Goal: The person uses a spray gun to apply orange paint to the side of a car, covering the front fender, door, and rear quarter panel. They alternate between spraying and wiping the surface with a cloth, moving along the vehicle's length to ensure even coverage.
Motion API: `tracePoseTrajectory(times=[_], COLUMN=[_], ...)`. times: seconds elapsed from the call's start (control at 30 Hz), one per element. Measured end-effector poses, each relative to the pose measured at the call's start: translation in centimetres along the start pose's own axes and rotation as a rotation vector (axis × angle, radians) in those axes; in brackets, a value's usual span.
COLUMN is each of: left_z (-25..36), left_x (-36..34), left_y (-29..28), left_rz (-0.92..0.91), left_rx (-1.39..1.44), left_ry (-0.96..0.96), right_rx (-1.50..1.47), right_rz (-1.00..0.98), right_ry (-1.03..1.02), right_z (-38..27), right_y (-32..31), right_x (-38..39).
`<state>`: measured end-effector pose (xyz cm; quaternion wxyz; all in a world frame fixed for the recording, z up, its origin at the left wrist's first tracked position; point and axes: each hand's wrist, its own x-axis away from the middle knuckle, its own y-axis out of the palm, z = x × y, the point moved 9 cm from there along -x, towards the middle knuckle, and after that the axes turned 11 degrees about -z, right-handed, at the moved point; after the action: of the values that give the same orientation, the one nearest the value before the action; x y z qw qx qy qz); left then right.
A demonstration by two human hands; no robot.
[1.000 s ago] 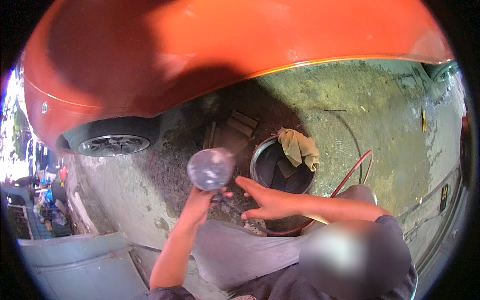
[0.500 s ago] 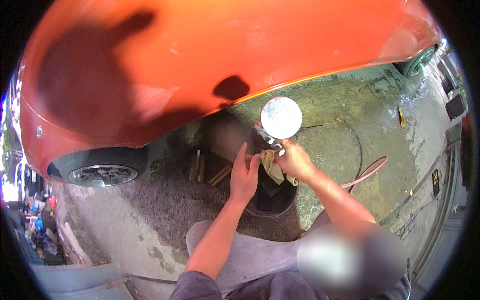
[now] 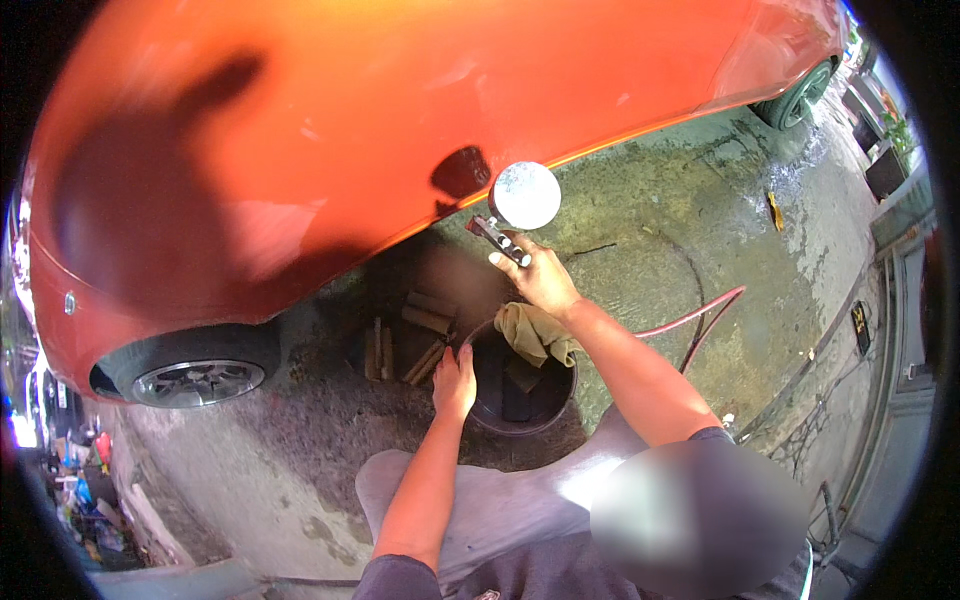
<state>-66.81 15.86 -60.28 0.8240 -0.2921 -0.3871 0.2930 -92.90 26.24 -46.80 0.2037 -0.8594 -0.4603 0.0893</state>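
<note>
My right hand is wrapped round a spray gun with a round white cup on it. The gun is close to the lower edge of an orange car. Lower and to the left, my left hand has its fingers stretched forward beside the left rim of a dark round tub; I see nothing held in it, though its fingertips are partly hidden. A tan cloth hangs over the tub's far rim, under my right wrist. Dark flat pieces show inside the tub.
Wooden sticks and other short pieces lie on wet concrete left of the tub. A reddish hose loops at the right. The car's wheels stand at left and far right. A yellow leaf lies on the ground.
My right hand has lifted the spray gun up and leftward, away from the cloth. My left hand has drawn back from the gun, down to the tub's left side. The view has turned slightly.
</note>
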Motion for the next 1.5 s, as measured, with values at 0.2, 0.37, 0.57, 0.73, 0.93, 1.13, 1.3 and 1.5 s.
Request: tracePoseTrajectory(times=[0.2, 0.37, 0.57, 0.73, 0.93, 1.13, 1.3, 1.5], left_z=[-1.5, -0.7, -2.0, -1.3, -1.7, -1.4, -1.1, -0.9], left_x=[0.0, 0.3, 0.0, 0.5, 0.4, 0.5, 1.0, 0.9], left_y=[0.7, 0.7, 0.4, 0.0, 0.0, 0.0, -0.7, -0.7], left_rz=[0.07, 0.169, 0.245, 0.253, 0.264, 0.249, 0.253, 0.231], left_rx=[0.105, 0.033, 0.181, 0.212, 0.208, 0.232, 0.234, 0.232], left_ry=[-0.078, -0.138, -0.076, -0.08, -0.084, -0.067, -0.083, -0.057], right_rx=[-0.105, -0.108, -0.372, -0.361, -0.341, -0.203, -0.124, -0.018], right_rz=[0.077, 0.37, 0.492, 0.586, 0.706, 0.775, 0.842, 0.858], right_ry=[0.146, 0.098, 0.172, 0.214, 0.171, 0.168, 0.272, 0.309], right_z=[2.1, 8.7, 11.9, 15.0, 17.3, 20.0, 21.1, 22.4], right_y=[-0.9, -5.6, -10.1, -13.8, -18.7, -25.9, -30.0, -34.1], right_x=[-1.0, -1.3, -0.7, -0.6, -0.9, -1.9, -1.8, -2.0])
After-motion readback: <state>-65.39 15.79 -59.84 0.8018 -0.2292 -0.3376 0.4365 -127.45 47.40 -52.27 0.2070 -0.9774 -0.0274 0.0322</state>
